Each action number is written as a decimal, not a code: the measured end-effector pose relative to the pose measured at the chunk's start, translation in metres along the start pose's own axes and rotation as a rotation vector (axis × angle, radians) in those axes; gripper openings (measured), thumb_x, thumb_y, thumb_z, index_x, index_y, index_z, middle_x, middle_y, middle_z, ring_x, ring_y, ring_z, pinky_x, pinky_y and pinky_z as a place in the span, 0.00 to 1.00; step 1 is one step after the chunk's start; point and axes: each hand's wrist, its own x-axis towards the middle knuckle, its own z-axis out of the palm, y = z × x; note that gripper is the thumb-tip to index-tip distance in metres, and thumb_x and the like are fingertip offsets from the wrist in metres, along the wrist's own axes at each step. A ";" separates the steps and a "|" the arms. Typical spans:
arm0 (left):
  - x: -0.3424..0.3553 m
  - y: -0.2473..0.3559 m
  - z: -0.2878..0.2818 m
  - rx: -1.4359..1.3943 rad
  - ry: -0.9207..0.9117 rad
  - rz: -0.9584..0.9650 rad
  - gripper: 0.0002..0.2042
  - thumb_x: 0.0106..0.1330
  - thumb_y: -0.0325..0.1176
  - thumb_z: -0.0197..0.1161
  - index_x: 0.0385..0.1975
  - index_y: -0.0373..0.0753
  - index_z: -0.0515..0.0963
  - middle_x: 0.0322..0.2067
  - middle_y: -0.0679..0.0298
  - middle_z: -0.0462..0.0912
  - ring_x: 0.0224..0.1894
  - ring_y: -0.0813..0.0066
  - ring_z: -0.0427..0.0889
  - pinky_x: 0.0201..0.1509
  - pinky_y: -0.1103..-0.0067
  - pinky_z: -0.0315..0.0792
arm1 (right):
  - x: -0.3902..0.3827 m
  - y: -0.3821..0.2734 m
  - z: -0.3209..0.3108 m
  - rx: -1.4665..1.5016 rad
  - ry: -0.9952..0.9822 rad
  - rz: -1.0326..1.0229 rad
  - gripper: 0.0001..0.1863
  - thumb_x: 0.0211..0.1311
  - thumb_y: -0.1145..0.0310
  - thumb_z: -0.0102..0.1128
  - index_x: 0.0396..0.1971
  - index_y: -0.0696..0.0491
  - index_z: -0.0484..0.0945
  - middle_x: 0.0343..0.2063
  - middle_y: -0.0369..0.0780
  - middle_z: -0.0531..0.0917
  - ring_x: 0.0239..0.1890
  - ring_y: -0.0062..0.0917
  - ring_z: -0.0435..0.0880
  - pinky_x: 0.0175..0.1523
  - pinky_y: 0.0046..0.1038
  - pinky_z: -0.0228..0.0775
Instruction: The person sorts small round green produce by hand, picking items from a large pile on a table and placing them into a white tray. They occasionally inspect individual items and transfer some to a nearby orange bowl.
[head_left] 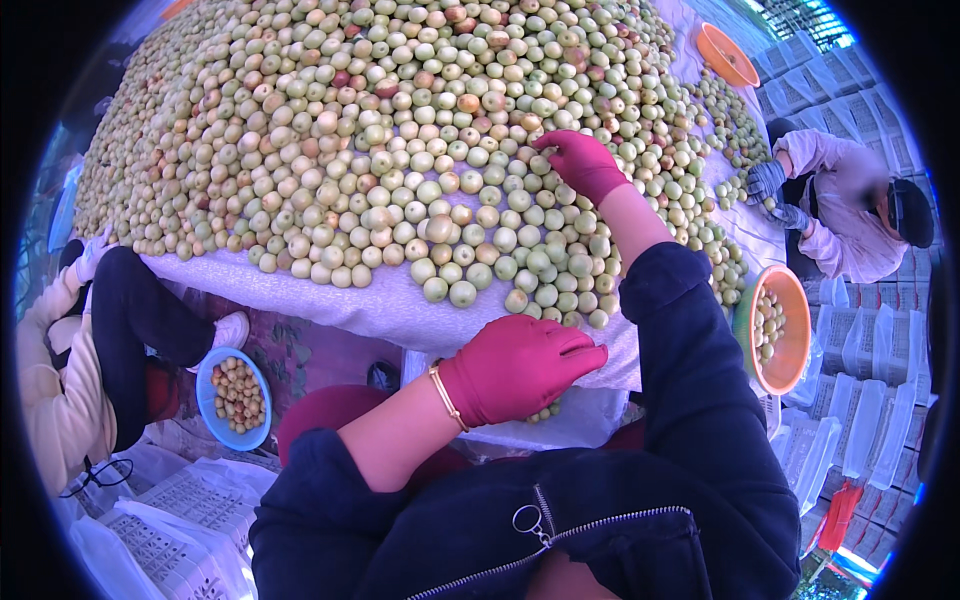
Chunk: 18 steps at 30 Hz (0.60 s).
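A broad heap of round green jujubes (pixel 440 160), some blushed red, covers the table in front of me. My right hand (pixel 585 165), in a dark red glove, reaches over the heap. Its fingers are bent but apart, with no fruit visible in them. My left hand (pixel 525 370), gloved alike and with a gold bracelet at the wrist, hovers by the table's front edge. Its fingers are closed and curl downward; their underside is hidden. Beneath it, a few green jujubes (pixel 545 412) show in a container with a white plastic liner (pixel 590 415).
An orange basket (pixel 798 330) of jujubes stands at right; another orange basket (pixel 727 55) lies farther back. A blue basin (pixel 215 400) holds reddish fruit at left. Co-workers sit at both sides, one in grey gloves (pixel 766 182). Plastic-lined crates (pixel 190 535) surround the table.
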 end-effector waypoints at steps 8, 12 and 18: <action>0.006 -0.005 0.004 0.035 -0.104 -0.023 0.19 0.57 0.30 0.63 0.51 0.48 0.75 0.38 0.67 0.81 0.39 0.66 0.84 0.38 0.70 0.77 | 0.014 0.032 0.004 -0.202 -0.133 -0.192 0.14 0.59 0.67 0.61 0.46 0.43 0.82 0.43 0.42 0.85 0.46 0.38 0.84 0.50 0.38 0.77; 0.001 -0.004 0.005 0.036 -0.094 -0.032 0.21 0.55 0.30 0.62 0.52 0.48 0.74 0.37 0.69 0.80 0.39 0.67 0.83 0.39 0.70 0.76 | 0.021 0.025 -0.008 -0.037 0.005 0.027 0.10 0.57 0.65 0.60 0.38 0.50 0.83 0.32 0.42 0.86 0.38 0.36 0.85 0.45 0.37 0.77; 0.002 -0.005 0.005 0.036 -0.080 -0.016 0.20 0.55 0.31 0.62 0.51 0.48 0.74 0.38 0.69 0.80 0.39 0.68 0.83 0.38 0.71 0.76 | 0.028 -0.010 0.015 -0.231 -0.160 -0.283 0.15 0.59 0.71 0.58 0.46 0.45 0.83 0.40 0.42 0.85 0.43 0.39 0.85 0.46 0.39 0.77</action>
